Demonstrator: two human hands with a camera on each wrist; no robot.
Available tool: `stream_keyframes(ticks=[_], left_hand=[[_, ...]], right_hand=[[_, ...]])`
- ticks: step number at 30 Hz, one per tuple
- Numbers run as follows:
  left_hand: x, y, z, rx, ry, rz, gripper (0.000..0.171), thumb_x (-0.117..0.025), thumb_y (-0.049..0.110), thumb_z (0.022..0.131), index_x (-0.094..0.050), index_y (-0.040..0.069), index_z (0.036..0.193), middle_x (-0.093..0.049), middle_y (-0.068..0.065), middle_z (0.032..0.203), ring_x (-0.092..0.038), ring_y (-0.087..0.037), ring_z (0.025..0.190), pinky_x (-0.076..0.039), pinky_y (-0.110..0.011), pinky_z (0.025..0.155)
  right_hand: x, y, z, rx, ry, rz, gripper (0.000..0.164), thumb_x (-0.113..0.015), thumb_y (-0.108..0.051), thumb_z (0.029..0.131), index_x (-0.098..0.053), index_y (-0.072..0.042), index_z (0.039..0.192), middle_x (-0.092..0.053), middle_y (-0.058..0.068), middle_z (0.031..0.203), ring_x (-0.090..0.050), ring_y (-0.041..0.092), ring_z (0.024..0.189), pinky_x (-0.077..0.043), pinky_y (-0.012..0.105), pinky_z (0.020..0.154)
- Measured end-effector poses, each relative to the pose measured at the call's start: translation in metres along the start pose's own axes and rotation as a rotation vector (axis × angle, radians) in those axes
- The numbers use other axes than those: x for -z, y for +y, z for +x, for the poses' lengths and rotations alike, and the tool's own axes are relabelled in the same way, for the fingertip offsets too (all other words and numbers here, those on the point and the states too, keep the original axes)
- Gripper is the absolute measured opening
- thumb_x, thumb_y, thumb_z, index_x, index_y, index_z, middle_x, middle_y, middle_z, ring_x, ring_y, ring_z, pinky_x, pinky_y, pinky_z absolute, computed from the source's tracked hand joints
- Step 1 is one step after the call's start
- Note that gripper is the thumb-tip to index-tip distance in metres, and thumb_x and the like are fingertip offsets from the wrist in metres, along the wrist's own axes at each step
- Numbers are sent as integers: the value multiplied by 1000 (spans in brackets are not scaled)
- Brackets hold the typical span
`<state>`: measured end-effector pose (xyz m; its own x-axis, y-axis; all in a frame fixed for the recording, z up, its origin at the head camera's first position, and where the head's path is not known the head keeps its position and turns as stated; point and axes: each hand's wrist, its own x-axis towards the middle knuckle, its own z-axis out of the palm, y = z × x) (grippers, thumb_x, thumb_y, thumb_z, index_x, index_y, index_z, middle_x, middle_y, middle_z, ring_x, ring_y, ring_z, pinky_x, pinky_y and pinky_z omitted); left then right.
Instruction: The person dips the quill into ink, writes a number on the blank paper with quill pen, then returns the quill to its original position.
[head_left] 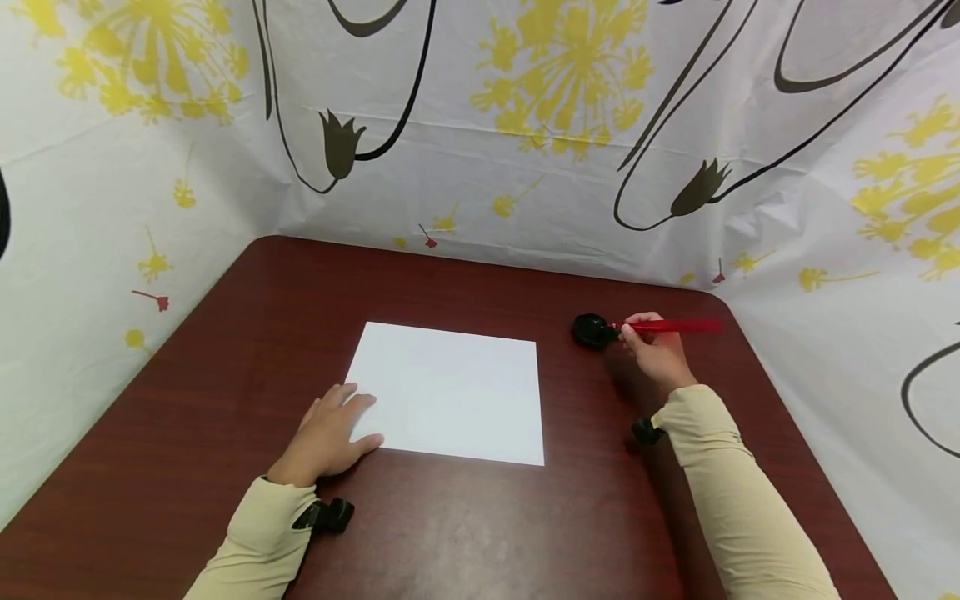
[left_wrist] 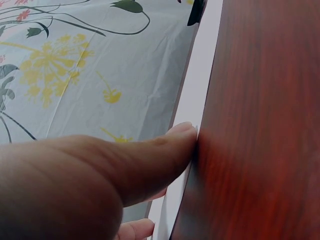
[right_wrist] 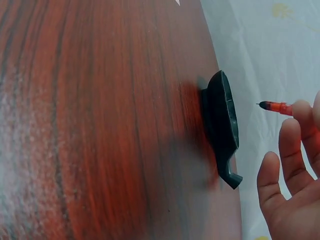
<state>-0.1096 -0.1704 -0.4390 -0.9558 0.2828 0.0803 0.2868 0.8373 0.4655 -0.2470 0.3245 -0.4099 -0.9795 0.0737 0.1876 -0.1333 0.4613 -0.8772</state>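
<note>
On the table lies a blank white sheet of paper [head_left: 450,392]. My left hand [head_left: 327,435] rests at its left side, fingers spread over the paper's edge; in the left wrist view the thumb [left_wrist: 155,162] touches the near edge. Over on the right, my right hand [head_left: 662,357] pinches a slim red pen [head_left: 690,326] above the table. The pen's fine dark tip shows in the right wrist view and points toward a small black pen stand [right_wrist: 221,115]. That stand has a shallow lobed base and a short angled tube; pen and stand are apart.
A dark reddish wooden table [head_left: 450,525] carries everything. White cloth [head_left: 420,192] printed with flowers hangs behind it and along its sides. Each sleeve has a small black device [head_left: 337,515] at the wrist.
</note>
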Motion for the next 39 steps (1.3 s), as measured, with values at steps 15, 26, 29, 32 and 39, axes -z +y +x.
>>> stream_keyframes(ticks=[15,26,29,32,39], left_hand=[[-1,1,0,7,-9,2,53,-72,26,87,-55,2,131,-42,-30,140,-32,-47,133,-24,-67,102],[-1,1,0,-5,5,4,53,-72,26,86,-56,2,130,-43,-30,139,-33,-47,132,-25,-68,102],[-1,1,0,-9,12,5,53,-73,26,86,-56,2,130,-43,-30,138,-33,-47,132,-25,-68,101],[-1,1,0,-7,12,6,53,-73,26,85,-56,2,130,-43,-30,138,-34,-47,131,-25,-68,101],[0,1,0,5,-20,-7,53,-71,28,87,-55,3,132,-41,-29,141,-30,-47,134,-23,-67,103]], right_hand=[[5,-10,-2,-104,-23,161,26,-57,-34,97,-56,-12,112,-66,-4,91,-60,13,79,-51,23,68],[7,-8,4,-188,-66,188,23,-52,-28,101,-56,-8,113,-66,-9,85,-60,11,76,-51,26,68],[5,-6,6,-214,-60,153,33,-50,-27,102,-50,0,121,-65,-9,85,-60,12,76,-51,28,68],[3,-5,8,-232,-45,85,38,-48,-27,103,-47,3,126,-62,-6,87,-59,11,76,-51,28,69],[-3,-1,9,-245,-45,-66,41,-47,-32,103,-51,0,129,-59,10,102,-58,15,82,-50,24,71]])
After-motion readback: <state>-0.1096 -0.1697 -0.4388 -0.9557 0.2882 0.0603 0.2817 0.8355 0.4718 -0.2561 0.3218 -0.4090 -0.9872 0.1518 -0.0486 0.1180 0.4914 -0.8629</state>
